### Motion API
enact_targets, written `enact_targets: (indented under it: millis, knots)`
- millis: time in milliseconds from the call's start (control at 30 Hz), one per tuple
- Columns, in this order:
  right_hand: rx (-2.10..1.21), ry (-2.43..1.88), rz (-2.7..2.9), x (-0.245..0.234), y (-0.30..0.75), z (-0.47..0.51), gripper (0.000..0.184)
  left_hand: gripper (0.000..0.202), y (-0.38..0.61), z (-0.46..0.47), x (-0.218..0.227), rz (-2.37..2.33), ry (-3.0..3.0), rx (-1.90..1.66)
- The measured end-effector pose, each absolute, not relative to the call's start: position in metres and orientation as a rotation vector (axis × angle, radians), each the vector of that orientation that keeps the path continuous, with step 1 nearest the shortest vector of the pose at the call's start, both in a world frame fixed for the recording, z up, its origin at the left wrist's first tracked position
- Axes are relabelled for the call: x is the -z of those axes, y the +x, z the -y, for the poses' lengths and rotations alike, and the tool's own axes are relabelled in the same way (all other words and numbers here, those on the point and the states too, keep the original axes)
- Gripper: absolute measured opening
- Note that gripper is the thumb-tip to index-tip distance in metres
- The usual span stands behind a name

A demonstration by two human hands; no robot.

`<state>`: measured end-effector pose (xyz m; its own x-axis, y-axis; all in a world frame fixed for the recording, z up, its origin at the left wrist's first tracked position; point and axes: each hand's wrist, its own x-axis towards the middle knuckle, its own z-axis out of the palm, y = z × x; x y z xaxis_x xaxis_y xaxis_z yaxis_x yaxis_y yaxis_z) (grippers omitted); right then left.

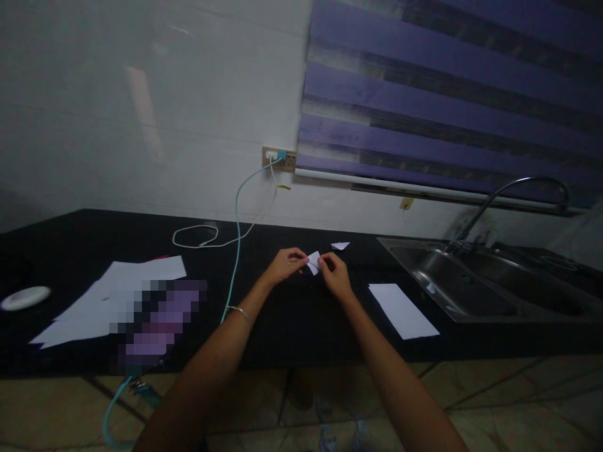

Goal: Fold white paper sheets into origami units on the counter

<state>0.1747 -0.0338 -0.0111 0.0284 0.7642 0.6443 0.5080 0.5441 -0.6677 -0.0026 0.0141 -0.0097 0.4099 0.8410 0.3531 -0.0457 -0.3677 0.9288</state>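
A small folded piece of white paper (313, 263) is held just above the black countertop, between my two hands. My left hand (288, 263) pinches its left edge with thumb and fingertips. On the opposite edge, my right hand (332, 271) grips it the same way. Behind my right hand lies a second small folded paper (340, 246), touched by neither hand. A white paper strip (402, 311) rests flat on the counter to the right of my right forearm.
White sheets (113, 292) lie spread at the left, beside a pixelated purple item (164, 320) and a white round object (26, 298). A teal cable (237, 238) runs from the wall socket (279, 159) past my left wrist. A steel sink (452, 282) stands at the right.
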Motion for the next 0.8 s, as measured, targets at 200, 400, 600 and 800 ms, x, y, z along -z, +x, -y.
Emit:
enact_targets:
  millis: [200,400,600,800]
  knots:
    - [-0.177,-1.033,1.677,0.0075,0.1747,0.037,0.018,0.027,0.0013,-0.0125,0.0119,-0.654,1.79,-1.069]
    - [-0.292,-1.087,1.653,0.0097,0.1743,0.0358,0.025,0.028,0.0004,-0.0113,0.0117,-0.653,1.84,-1.048]
    - [-0.353,-1.076,1.589,0.0103,0.1738,0.0327,0.025,0.025,-0.0009,-0.012,0.0115,-0.675,1.804,-1.093]
    - [-0.282,-1.037,1.647,0.0084,0.1753,0.0357,0.016,0.023,0.001,-0.0147,0.0124,-0.704,1.777,-1.137]
